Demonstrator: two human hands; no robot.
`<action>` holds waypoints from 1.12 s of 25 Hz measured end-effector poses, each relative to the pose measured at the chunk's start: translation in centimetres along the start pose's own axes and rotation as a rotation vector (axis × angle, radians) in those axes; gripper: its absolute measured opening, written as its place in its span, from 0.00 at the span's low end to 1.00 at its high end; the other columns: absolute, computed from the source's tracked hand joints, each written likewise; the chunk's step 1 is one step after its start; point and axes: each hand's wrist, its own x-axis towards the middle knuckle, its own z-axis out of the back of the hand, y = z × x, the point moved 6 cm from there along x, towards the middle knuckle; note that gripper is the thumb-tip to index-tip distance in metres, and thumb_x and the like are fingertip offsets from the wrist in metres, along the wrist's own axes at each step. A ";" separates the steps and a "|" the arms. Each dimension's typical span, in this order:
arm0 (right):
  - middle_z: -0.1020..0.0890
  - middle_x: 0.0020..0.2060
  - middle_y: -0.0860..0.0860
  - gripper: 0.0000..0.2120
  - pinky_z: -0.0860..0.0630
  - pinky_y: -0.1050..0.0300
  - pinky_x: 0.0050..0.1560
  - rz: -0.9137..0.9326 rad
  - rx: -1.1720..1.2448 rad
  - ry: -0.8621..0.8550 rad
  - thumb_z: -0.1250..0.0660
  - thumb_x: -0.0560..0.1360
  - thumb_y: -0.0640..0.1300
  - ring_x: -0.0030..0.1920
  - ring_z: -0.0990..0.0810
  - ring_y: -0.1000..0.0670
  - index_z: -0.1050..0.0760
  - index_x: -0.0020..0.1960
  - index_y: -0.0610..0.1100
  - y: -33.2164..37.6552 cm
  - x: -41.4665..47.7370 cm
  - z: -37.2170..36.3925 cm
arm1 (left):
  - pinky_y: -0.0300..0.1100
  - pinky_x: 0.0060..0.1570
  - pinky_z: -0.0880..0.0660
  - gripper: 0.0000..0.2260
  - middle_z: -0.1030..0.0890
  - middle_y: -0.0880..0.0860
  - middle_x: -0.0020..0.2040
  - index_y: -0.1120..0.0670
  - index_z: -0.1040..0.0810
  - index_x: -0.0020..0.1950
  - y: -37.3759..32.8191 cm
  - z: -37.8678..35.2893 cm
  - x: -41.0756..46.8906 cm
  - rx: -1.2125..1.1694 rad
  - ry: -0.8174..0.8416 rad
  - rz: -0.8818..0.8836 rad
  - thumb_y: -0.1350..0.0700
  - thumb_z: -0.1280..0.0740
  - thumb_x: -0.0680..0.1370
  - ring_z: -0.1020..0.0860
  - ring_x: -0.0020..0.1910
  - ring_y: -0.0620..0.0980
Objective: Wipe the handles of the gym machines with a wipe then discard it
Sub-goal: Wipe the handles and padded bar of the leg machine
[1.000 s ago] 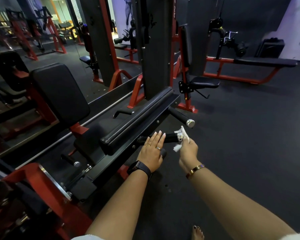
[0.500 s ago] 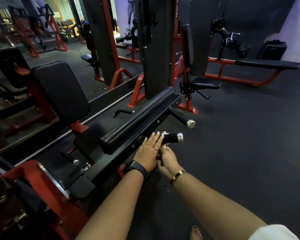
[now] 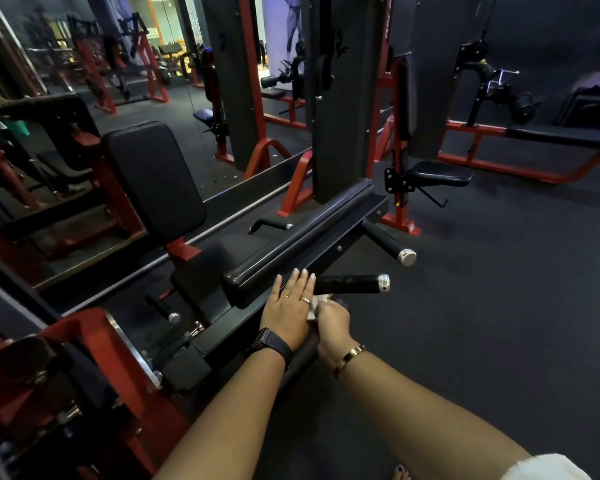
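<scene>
A black gym machine handle with a silver end cap sticks out to the right from the machine's frame. My right hand grips a white wipe near the inner end of that handle; only a small bit of the wipe shows. My left hand lies flat with straight fingers on the black frame bar beside it, touching the right hand. A second black handle with a silver cap sits farther back.
A long black pad runs above the frame. The machine's black seat back stands at the left with red framing below. More red and black machines line the back. Dark rubber floor spreads to the right.
My right hand has slid the wipe from the handle's capped tip inward along the handle to its base beside my left hand. The left hand has stayed on the frame.
</scene>
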 end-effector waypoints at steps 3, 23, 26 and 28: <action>0.19 0.41 0.49 0.13 0.26 0.69 0.31 0.259 -0.170 -0.159 0.41 0.77 0.36 0.35 0.21 0.57 0.22 0.56 0.44 2.4 -1.4 1.9 | 0.52 0.69 0.68 0.38 0.57 0.54 0.79 0.54 0.62 0.77 0.2 -0.1 0.0 0.077 0.001 0.076 0.52 0.39 0.78 0.60 0.77 0.53; 0.23 0.64 0.48 0.27 0.43 0.37 0.70 1.453 -1.856 -0.129 0.28 0.68 0.38 0.68 0.28 0.48 0.26 0.66 0.45 7.4 -1.6 1.2 | 0.48 0.70 0.68 0.38 0.60 0.55 0.78 0.56 0.67 0.74 0.0 -0.7 -0.6 0.073 -0.036 0.075 0.51 0.41 0.77 0.61 0.77 0.52; 0.21 0.61 0.46 0.24 0.45 0.33 0.71 1.421 -1.805 -0.338 0.29 0.66 0.34 0.68 0.29 0.46 0.23 0.61 0.43 9.8 -1.9 4.5 | 0.47 0.67 0.76 0.40 0.61 0.53 0.78 0.54 0.70 0.74 -1.2 -1.0 -0.4 0.023 -0.020 0.055 0.52 0.41 0.77 0.66 0.75 0.50; 0.21 0.61 0.44 0.23 0.44 0.34 0.71 1.358 -1.789 -0.407 0.30 0.66 0.34 0.68 0.29 0.44 0.23 0.61 0.41 10.2 -1.9 5.3 | 0.45 0.64 0.79 0.39 0.62 0.52 0.78 0.53 0.69 0.74 -2.0 -0.9 -0.1 -0.021 -0.024 0.048 0.54 0.42 0.77 0.70 0.72 0.48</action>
